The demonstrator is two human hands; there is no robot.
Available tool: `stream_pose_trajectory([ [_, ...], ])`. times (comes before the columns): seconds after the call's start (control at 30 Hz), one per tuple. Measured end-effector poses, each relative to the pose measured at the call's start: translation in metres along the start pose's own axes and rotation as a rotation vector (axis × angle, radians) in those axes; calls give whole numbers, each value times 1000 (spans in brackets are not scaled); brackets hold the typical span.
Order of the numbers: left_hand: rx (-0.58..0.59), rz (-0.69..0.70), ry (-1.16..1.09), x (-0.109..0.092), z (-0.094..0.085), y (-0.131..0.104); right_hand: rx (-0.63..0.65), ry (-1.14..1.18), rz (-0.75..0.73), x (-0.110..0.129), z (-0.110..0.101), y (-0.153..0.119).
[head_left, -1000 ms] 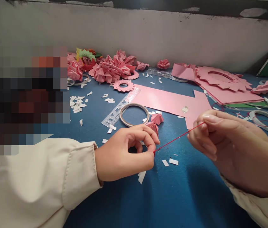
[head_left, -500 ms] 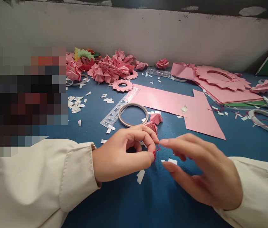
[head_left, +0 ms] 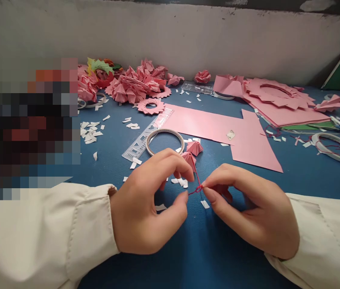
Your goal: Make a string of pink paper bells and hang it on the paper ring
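Note:
A red string (head_left: 198, 176) runs down from a small folded pink paper piece (head_left: 189, 159) and forms a small loop between my hands. My right hand (head_left: 254, 212) is closed, pinching the string at the loop between thumb and forefinger. My left hand (head_left: 152, 204) has its thumb and fingers apart; the thumb tip is beside the loose string end. A second folded pink paper piece (head_left: 195, 147) lies just behind the first. Close behind my left hand is a roll of tape (head_left: 149, 140), partly over a clear plastic ruler (head_left: 136, 144).
Cut pink paper (head_left: 200, 122) lies beyond my hands. Folded pink flowers (head_left: 130, 86) are heaped at the back left, a large pink paper ring (head_left: 257, 89) at the back right. White paper scraps (head_left: 89, 132) are scattered about. Another tape roll (head_left: 317, 146) lies at right. A pixelated area covers the left.
My left thumb and fingers have parted and let go of the string. The right hand has closed from an open position and now pinches it, with a loop showing.

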State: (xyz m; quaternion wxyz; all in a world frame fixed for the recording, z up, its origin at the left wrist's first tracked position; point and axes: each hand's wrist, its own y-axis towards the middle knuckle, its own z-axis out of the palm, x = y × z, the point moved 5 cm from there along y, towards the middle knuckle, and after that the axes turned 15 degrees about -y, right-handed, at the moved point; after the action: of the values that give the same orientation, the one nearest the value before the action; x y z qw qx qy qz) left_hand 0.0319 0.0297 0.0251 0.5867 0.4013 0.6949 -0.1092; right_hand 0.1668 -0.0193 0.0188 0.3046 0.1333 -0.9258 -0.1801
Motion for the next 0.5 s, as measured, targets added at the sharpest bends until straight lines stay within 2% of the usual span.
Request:
stream_pose_trajectory([
  [0.1,17,198,177,-8,2,-5,96,150,173,-7,6,-3],
  [0.23,29,264,287,-9,0,-4,188,305,330,-11,11,-7],
  [0.3,39,361,420,-13,0,-6,207,369,380,-12,11,-7],
  [0.43,118,634,755,-26,10,-19,276,473,444,-10,14,-9],
  [0.5,52,654,818,-31,13,-25,318,485,469,-8,16,-10],
])
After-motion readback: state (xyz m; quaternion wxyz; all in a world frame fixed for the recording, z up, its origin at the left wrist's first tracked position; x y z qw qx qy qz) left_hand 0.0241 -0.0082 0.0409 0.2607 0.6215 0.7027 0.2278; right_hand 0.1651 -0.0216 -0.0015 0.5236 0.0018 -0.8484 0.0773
